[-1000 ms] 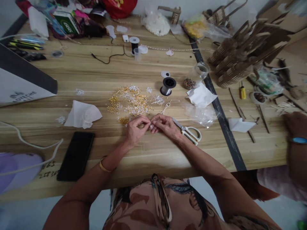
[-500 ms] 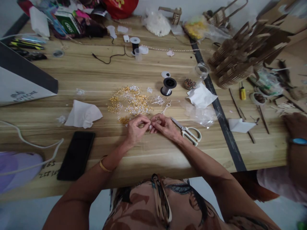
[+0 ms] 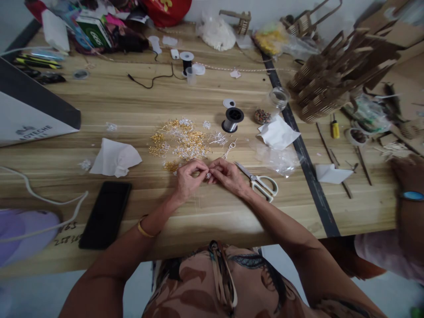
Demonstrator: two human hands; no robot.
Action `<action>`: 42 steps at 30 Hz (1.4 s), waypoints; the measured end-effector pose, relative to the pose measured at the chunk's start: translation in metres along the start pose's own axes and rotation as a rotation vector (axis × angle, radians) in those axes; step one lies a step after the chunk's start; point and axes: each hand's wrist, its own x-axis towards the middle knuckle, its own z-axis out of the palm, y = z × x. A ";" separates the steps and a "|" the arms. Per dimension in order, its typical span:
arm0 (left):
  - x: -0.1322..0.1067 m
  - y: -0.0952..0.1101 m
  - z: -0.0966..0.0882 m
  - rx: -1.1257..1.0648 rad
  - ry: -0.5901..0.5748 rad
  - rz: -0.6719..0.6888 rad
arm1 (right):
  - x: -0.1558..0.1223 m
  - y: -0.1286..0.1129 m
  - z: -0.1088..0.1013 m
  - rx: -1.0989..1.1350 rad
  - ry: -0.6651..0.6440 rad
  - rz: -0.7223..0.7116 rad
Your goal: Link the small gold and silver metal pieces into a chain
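Note:
My left hand (image 3: pixel 189 177) and my right hand (image 3: pixel 228 176) meet fingertip to fingertip over the front of the table. Both are closed in a pinch. A small silvery bead-like piece (image 3: pixel 208 176) shows just under the fingertips; how each hand grips it is partly hidden, and any thread is too fine to see. Beyond the hands lies a spread of gold and clear beads (image 3: pixel 190 142). Silvery pins (image 3: pixel 218 138) lie to its right. Scissors with pale handles (image 3: pixel 265 184) rest beside my right wrist, and a spool of fine wire (image 3: pixel 232 120) stands farther back.
A black phone (image 3: pixel 105 215) and a crumpled white cloth (image 3: pixel 115 158) lie left. A tipped clear jar (image 3: pixel 276 100), white paper (image 3: pixel 278 132) and a plastic bag (image 3: pixel 284 162) are right. Small woven baskets (image 3: pixel 318 97) stand back right. Another person's arm (image 3: pixel 410 194) rests at the right edge.

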 end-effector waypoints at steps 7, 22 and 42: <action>0.000 -0.001 0.000 -0.043 -0.003 -0.017 | -0.001 -0.001 -0.002 -0.031 -0.015 -0.017; 0.005 -0.011 -0.004 -0.107 0.066 -0.237 | 0.001 -0.003 -0.012 -0.215 0.201 -0.123; 0.006 -0.001 -0.007 -0.210 -0.034 -0.388 | 0.007 0.002 -0.008 0.544 0.020 0.139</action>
